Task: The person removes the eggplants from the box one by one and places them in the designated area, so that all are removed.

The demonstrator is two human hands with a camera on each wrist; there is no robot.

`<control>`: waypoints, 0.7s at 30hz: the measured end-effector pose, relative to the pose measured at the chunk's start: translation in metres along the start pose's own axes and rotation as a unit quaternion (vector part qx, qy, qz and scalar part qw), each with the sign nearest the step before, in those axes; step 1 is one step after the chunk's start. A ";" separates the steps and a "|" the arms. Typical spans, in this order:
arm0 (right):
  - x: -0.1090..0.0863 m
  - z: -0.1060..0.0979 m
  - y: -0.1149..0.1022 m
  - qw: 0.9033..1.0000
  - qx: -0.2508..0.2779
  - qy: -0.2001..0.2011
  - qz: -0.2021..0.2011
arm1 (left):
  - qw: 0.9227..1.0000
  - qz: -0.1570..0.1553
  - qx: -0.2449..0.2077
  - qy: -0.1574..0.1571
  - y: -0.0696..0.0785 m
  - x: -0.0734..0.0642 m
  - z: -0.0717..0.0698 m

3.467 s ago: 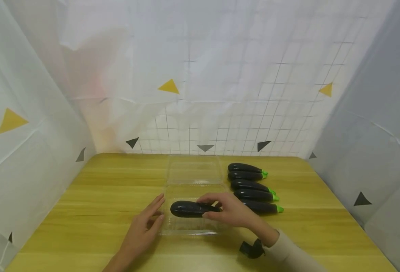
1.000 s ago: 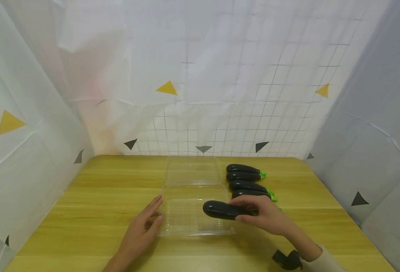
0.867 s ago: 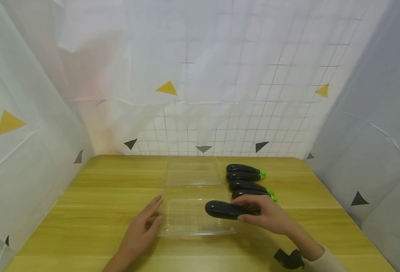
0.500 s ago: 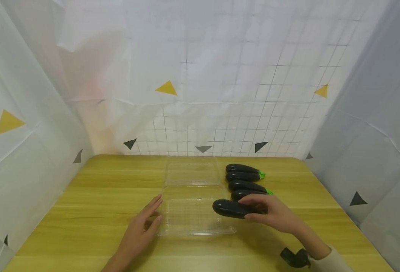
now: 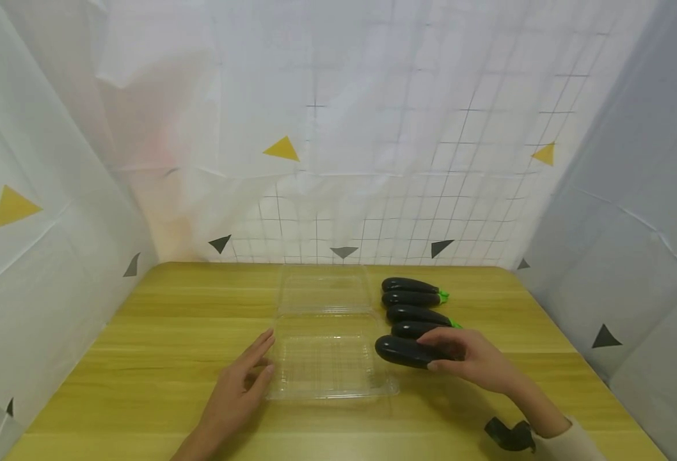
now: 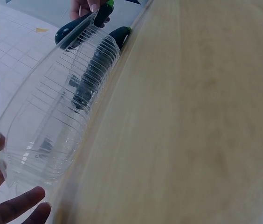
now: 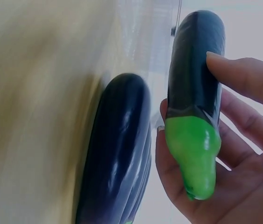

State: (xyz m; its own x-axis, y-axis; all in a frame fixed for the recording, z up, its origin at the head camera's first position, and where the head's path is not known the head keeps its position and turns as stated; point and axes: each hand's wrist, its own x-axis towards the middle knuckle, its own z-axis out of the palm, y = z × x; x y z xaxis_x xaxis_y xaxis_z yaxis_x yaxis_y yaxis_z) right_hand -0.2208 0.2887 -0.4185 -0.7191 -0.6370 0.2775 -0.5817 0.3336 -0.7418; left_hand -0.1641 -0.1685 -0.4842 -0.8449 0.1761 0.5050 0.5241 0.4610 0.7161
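My right hand [image 5: 477, 362] pinches a dark eggplant [image 5: 404, 352] between thumb and fingers. In the right wrist view the held eggplant [image 7: 197, 70] shows its green stem end toward the palm, raised off the table. Just beneath it, other eggplants [image 7: 117, 140] lie on the wood. A clear plastic clamshell container [image 5: 327, 392] lies unfolded, its lid [image 5: 327, 288] laid back, with nothing inside its base. At its left edge rests my left hand [image 5: 239, 384], fingers extended and thumb apart; in the left wrist view its fingers [image 6: 19, 205] are beside the container wall [image 6: 52, 116].
A row of eggplants [image 5: 412, 299] with green stems lies right of the container, the nearest partly hidden by my right hand. A black strap-like piece [image 5: 510, 435] hangs near my right wrist. Sheets of white patterned covering [image 5: 338, 128] stand around the wooden table [image 5: 171, 320].
The right hand has carried the eggplant rightward, from over the container base to beside the row of eggplants. My left hand has stayed at the container's left edge.
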 end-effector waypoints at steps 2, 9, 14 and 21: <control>-0.002 -0.002 0.002 1.000 -0.001 -0.001 0.007 | 1.000 -0.002 0.003 0.000 0.000 0.000 0.000; -0.010 -0.007 0.009 1.000 -0.024 -0.004 0.013 | 1.000 0.023 0.016 0.006 0.000 0.001 0.000; -0.013 -0.010 0.013 0.999 -0.036 -0.006 0.007 | 1.000 0.026 0.014 0.008 0.000 0.000 0.000; -0.016 -0.012 0.019 0.999 -0.047 -0.008 0.012 | 1.000 0.020 0.019 0.006 -0.002 0.001 -0.001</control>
State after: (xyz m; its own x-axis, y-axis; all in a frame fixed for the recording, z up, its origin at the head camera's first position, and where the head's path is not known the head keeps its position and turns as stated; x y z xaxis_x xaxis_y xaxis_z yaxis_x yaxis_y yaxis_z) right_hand -0.2244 0.3136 -0.4299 -0.7276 -0.6389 0.2499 -0.5982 0.4126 -0.6870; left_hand -0.1656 -0.1698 -0.4850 -0.8219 0.1855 0.5386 0.5530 0.4864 0.6765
